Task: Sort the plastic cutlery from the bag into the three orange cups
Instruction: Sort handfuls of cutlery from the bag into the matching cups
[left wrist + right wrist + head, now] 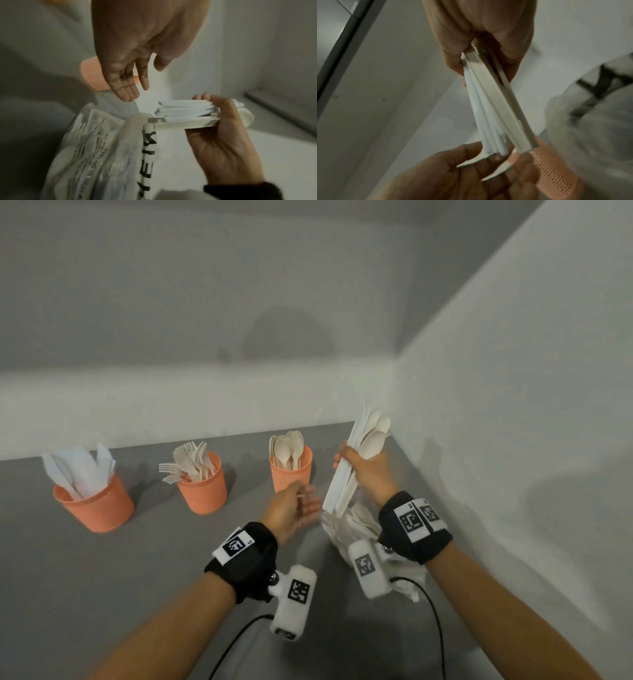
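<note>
Right hand (366, 474) grip around cutlery bundle (356, 460); left hand (137, 54) slack; bag print (148, 155) only wrist-side.

I see a grey tabletop (102, 594) in front of me, running back to a pale wall (205, 302) and meeting a second pale wall (531, 371) on my right, so the two form a corner. On each of my wrists sits a black band (251, 556) carrying white tags with black square patterns. Under each band hangs a white camera block (294, 599), also tagged. Two thin black cables (433, 611) curve away from the blocks toward me over the tabletop.
</note>
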Tool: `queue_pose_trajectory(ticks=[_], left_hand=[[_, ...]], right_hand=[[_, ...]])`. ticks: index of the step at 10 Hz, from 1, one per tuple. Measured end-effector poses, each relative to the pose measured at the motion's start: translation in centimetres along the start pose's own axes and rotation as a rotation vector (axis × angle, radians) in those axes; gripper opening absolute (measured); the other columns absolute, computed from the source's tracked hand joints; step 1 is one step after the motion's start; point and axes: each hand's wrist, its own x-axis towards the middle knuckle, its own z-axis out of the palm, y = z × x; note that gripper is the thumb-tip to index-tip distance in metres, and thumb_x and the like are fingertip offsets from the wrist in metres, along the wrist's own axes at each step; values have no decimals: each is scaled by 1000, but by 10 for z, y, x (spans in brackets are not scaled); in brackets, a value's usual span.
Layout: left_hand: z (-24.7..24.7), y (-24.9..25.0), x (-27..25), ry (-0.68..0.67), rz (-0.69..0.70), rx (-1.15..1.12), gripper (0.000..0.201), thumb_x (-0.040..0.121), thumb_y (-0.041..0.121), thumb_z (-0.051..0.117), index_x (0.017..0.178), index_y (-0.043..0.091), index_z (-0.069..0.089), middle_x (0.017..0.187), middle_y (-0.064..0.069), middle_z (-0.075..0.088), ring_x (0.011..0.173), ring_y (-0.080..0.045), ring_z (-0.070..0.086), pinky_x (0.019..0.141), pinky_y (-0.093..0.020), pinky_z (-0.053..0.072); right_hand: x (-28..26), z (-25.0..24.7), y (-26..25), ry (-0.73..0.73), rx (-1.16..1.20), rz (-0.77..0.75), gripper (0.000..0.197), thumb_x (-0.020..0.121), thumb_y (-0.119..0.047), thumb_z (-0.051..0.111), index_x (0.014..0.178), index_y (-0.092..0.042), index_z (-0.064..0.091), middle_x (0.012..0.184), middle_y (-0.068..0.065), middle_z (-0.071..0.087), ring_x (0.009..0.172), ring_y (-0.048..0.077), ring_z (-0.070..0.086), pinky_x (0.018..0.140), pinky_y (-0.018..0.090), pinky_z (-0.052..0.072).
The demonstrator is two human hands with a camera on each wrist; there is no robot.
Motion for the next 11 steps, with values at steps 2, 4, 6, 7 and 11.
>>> queue_pose_trajectory(ticks=[2,4,6,7,11], left_hand=[[-34,1,-15,-148,-238,-394,59,99,45,23,107,-4,55,97,-23,62,90,-33,61,76,-42,56],[-55,16,-28,-153,-136,-420,39,100,32,32,102,5,60,79,-10,71,67,-19,70,58,-31,60],[-80,12,-35,-182,-130,-252,74,90,65,15,115,10,57,87,-10,70,76,-21,70,67,-34,59],[-89,20,-35,-157,6,-15,73,83,74,22,114,19,59,94,-5,64,86,-17,61,76,-34,51],[-106,37,-21,62,379,190,26,75,17,73,94,1,69,95,-19,70,82,-22,66,68,-28,53]], right_hand=[[-12,58,11,-43,74,-5,8,83,-1,62,84,-8,59,80,5,62,72,13,61,59,12,51],[-34,102,21,-130,134,9,21,75,3,68,85,-11,56,77,11,62,69,18,62,62,22,55],[-38,129,27,-215,107,13,24,85,5,55,74,-16,54,63,3,56,57,10,57,60,21,51],[-29,137,36,-170,180,15,20,86,3,56,100,-11,54,75,-5,58,70,4,56,56,6,47],[-42,147,42,-524,-46,41,32,74,15,59,87,-14,52,73,-2,58,68,5,60,57,11,51]])
